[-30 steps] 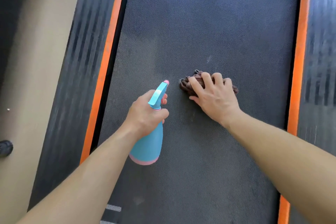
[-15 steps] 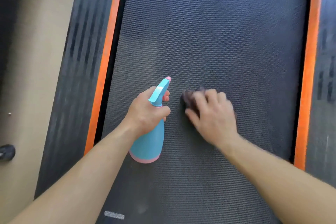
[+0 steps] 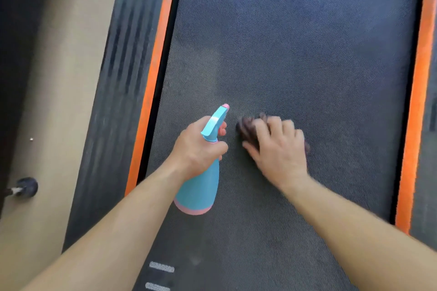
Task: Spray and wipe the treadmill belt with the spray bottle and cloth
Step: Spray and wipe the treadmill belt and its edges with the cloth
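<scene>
The dark textured treadmill belt [image 3: 295, 42] fills the middle of the view. My left hand [image 3: 196, 149] grips a blue spray bottle [image 3: 201, 186] with a pink base and pink nozzle tip, held above the belt with the nozzle pointing away from me. Just to its right, my right hand [image 3: 276, 149] presses a dark brown cloth [image 3: 248, 127] flat against the belt. Most of the cloth is hidden under the fingers, and the hand and cloth are blurred by motion.
Orange strips [image 3: 151, 92] [image 3: 416, 106] edge the belt on both sides, with ribbed black side rails [image 3: 113, 92] beyond them. A beige floor [image 3: 52, 101] lies to the left, with a small dark round foot [image 3: 27, 186] on it. White marks [image 3: 162, 268] sit on the near belt.
My right hand has dragged the cloth toward me and leftward along the belt, closer to the bottle. The left hand has kept the bottle almost still.
</scene>
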`<action>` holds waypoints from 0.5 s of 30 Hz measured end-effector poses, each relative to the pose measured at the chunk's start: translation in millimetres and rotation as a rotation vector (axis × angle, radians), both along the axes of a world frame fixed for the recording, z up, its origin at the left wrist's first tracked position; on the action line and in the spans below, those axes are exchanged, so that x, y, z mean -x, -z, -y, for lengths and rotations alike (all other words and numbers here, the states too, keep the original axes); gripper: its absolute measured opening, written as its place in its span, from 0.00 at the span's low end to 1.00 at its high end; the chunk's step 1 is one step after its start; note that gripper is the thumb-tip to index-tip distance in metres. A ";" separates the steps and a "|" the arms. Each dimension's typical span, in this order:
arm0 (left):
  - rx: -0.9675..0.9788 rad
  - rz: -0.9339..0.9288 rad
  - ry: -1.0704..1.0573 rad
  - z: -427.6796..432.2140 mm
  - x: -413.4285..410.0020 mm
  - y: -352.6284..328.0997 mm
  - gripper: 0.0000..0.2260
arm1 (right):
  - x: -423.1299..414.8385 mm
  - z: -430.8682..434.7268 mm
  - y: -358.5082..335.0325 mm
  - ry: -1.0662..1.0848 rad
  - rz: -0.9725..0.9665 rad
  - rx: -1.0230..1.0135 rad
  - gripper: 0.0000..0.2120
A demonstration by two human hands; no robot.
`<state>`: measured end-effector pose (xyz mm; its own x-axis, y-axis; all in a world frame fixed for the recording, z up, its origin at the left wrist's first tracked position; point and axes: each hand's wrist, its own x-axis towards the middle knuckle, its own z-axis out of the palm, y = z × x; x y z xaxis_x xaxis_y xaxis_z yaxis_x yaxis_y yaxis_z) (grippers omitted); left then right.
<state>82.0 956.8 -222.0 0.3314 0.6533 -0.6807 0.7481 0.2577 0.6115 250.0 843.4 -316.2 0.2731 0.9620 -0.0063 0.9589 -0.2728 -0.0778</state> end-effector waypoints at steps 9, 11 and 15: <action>0.052 0.034 -0.118 22.2 26.4 -5.5 0.21 | -25.0 -42.7 -5.7 0.023 0.004 0.040 0.26; 0.059 0.033 -0.181 29.8 33.5 -5.0 0.19 | -10.7 -41.7 -4.0 0.097 -0.001 0.052 0.25; 0.079 0.063 -0.288 37.3 43.1 -12.7 0.19 | 27.3 15.0 -7.0 -0.112 -0.031 0.074 0.24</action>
